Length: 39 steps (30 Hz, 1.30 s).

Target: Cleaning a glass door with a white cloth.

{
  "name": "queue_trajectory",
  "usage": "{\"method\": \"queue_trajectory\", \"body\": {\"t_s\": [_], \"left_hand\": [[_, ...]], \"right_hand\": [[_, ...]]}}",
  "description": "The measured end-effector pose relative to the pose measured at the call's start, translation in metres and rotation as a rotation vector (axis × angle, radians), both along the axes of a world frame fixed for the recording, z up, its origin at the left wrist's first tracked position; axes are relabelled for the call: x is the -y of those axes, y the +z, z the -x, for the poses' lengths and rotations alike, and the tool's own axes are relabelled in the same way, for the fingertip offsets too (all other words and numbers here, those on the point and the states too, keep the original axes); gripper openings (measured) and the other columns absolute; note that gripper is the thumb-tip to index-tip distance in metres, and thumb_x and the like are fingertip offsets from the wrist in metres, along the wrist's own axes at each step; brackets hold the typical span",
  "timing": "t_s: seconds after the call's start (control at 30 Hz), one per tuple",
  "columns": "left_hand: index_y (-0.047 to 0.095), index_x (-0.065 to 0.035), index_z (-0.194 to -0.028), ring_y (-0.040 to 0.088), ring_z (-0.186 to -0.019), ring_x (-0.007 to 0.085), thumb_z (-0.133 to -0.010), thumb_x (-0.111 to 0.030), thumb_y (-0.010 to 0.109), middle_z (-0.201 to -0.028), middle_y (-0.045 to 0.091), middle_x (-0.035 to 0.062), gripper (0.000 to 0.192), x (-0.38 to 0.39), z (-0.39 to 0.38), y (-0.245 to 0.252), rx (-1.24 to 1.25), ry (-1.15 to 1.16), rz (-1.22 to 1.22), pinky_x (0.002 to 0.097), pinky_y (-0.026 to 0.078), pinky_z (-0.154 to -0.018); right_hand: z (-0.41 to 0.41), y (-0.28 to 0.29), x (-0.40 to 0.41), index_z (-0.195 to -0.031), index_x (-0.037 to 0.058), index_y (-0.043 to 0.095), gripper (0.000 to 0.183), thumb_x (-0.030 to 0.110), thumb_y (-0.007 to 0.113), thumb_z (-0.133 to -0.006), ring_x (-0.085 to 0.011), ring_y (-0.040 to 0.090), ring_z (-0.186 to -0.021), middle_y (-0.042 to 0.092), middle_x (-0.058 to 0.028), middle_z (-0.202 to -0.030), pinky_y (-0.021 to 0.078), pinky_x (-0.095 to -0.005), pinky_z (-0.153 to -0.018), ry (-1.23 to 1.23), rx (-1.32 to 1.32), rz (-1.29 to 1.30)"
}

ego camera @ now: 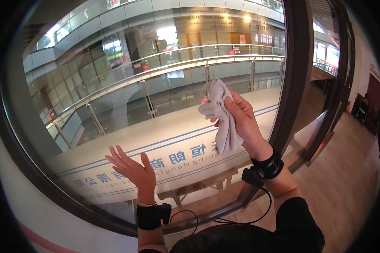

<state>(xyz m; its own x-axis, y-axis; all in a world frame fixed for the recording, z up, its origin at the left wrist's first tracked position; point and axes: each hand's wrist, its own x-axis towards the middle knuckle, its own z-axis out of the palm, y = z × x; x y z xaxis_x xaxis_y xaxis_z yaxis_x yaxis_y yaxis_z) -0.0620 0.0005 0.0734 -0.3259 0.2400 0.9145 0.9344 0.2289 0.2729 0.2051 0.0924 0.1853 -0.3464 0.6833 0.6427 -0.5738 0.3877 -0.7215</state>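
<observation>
A large glass pane (pixel 174 129) in a dark frame stands before me, with blue stripes and mirrored lettering across its lower part. My right hand (pixel 240 114) grips a crumpled light grey cloth (pixel 223 117) in front of the pane; whether the cloth touches the glass I cannot tell. Lower and to the left, my left hand (pixel 134 169) is raised with its fingers spread and holds nothing. Each wrist wears a black strap with a small device, and a black cable runs from each.
The dark window frame post (pixel 296 79) rises right of the cloth. Behind the glass are a metal railing (pixel 171 69) and a wooden bench or table (pixel 205 186). A wood-look floor (pixel 338 177) extends at the right, with a white wall (pixel 60 218) at the lower left.
</observation>
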Motion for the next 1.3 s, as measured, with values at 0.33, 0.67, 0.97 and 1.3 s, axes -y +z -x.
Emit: {"method": "queue_trajectory", "body": {"t_s": [0.33,0.67,0.97,1.3], "left_hand": [[0.048,0.0052,-0.128,0.063,-0.094,0.0187,-0.092,-0.014,0.064,-0.104,0.063,0.0143,0.044,0.012,-0.115,0.014,0.529,-1.441,0.266,0.0296,0.049,-0.082],[0.050,0.0033,-0.127,0.056,-0.100,0.0137,-0.096,-0.013,0.055,-0.113,0.058,0.0070,0.036,0.028,-0.101,0.015,0.815,-1.301,-0.366,0.0249,0.045,-0.087],[0.026,0.0056,-0.139,0.039,-0.124,0.0388,-0.090,-0.035,0.062,-0.133,0.036,0.0273,0.074,-0.011,-0.101,0.007,-0.244,-1.020,-0.264,0.0477,0.035,-0.104],[0.053,0.0032,-0.114,0.045,-0.115,0.0345,-0.084,-0.012,0.069,-0.125,0.045,0.0192,0.038,-0.059,-0.066,0.170,-0.301,-0.598,-0.376,0.0428,0.039,-0.098]], "right_hand": [[0.035,-0.029,0.038,-0.132,0.0038,0.054,0.035,0.023,0.050,-0.103,-0.0076,0.064,-0.094,0.067,-0.0034,-0.110,0.0524,-0.0223,-0.080,0.264,-0.116,0.142],[0.055,-0.097,0.043,-0.107,0.0029,0.058,0.017,0.017,0.055,-0.100,-0.0065,0.061,-0.083,0.064,-0.0009,-0.094,0.0528,-0.0238,-0.074,-0.039,0.050,0.169],[0.080,-0.106,0.035,-0.107,0.0021,0.056,0.024,0.012,0.067,-0.089,-0.0099,0.061,-0.087,0.064,-0.0043,-0.097,0.0513,-0.0254,-0.076,0.037,-0.051,0.099],[0.027,-0.049,-0.003,-0.120,-0.0062,0.054,0.041,0.004,0.063,-0.081,-0.0425,0.056,-0.109,0.056,-0.0253,-0.118,0.0455,-0.0438,-0.093,-1.158,0.033,-0.749]]}}
